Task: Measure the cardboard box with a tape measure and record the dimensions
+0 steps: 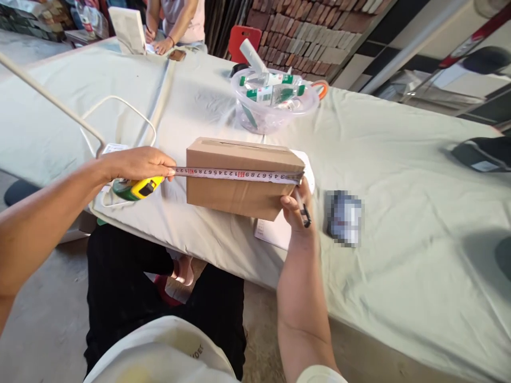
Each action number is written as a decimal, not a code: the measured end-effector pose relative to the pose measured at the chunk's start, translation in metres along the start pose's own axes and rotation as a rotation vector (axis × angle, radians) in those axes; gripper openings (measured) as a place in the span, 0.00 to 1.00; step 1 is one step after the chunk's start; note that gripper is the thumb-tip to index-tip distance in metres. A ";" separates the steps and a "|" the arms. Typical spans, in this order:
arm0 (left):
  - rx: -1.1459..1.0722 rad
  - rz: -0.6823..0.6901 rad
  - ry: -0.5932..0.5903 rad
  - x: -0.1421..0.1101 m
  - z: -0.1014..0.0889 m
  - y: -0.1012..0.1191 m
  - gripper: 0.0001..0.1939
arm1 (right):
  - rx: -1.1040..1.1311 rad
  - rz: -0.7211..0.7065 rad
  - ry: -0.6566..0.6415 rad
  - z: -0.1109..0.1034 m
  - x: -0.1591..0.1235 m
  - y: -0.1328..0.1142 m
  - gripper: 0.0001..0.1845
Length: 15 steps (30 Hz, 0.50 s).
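Observation:
A brown cardboard box (235, 197) sits at the near side of the cloth-covered table. The tape measure (148, 187) has a yellow and green case, and its blade stretches across the side of the box facing me. My left hand (139, 161) is closed on the tape measure at the left, pinching the blade where it leaves the case. At the box's right end, my right hand (296, 208) is closed, holding the blade's tip against the corner; a pen (304, 210) is also tucked in its fingers. White paper (273, 233) lies partly under the box.
Behind the box stands a clear plastic basin (259, 119) with several bottles. A white cable (138, 114) and a slanting pole (51, 80) are at left. A blurred-out item (345, 218) and a black cap (483, 154) lie right. Another person (179, 24) sits across the table (407, 213).

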<state>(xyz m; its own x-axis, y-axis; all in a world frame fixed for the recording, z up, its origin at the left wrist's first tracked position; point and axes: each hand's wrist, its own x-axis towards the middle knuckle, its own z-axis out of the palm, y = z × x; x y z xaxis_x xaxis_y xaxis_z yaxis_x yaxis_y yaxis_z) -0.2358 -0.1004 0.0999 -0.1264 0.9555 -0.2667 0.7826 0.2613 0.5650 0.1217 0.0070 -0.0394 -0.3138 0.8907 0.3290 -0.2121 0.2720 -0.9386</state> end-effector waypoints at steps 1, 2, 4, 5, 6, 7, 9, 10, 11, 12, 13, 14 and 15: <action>-0.042 -0.037 -0.092 -0.003 0.005 0.000 0.10 | -0.003 -0.003 0.021 0.003 0.001 0.001 0.34; -0.092 -0.074 -0.175 -0.007 0.012 0.000 0.10 | -0.007 -0.004 0.051 0.006 0.002 0.002 0.35; -0.231 -0.096 -0.194 -0.015 0.031 0.001 0.12 | -0.011 0.009 0.122 0.012 0.003 0.004 0.36; -0.298 -0.100 -0.210 -0.020 0.042 0.002 0.13 | -0.007 0.022 0.159 0.016 0.003 0.005 0.36; -0.365 -0.110 -0.228 -0.025 0.055 0.005 0.15 | 0.003 0.038 0.192 0.019 0.004 0.006 0.37; -0.452 -0.125 -0.229 -0.030 0.069 0.007 0.16 | 0.018 0.057 0.218 0.022 0.004 0.006 0.37; -0.652 -0.183 -0.248 -0.038 0.098 0.014 0.18 | 0.055 0.094 0.249 0.027 0.004 0.007 0.37; -0.731 -0.197 -0.257 -0.041 0.111 0.018 0.19 | 0.074 0.108 0.258 0.029 0.004 0.006 0.37; -0.785 -0.199 -0.258 -0.043 0.124 0.021 0.19 | 0.090 0.119 0.266 0.030 0.004 0.006 0.37; -0.824 -0.194 -0.257 -0.045 0.134 0.023 0.19 | 0.105 0.126 0.273 0.031 0.005 0.006 0.38; -0.848 -0.186 -0.252 -0.045 0.144 0.025 0.20 | 0.116 0.133 0.280 0.032 0.005 0.005 0.38; -0.860 -0.176 -0.242 -0.046 0.151 0.027 0.20 | 0.125 0.140 0.290 0.033 0.005 0.005 0.38; -0.862 -0.165 -0.227 -0.046 0.157 0.028 0.20 | 0.134 0.151 0.302 0.034 0.006 0.005 0.38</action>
<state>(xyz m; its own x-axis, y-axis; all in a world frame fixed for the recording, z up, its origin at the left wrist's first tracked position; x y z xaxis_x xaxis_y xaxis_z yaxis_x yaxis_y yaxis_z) -0.1125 -0.1585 0.0054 -0.0019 0.8704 -0.4924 0.0256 0.4923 0.8701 0.0876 0.0008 -0.0384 -0.0673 0.9900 0.1238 -0.3101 0.0972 -0.9457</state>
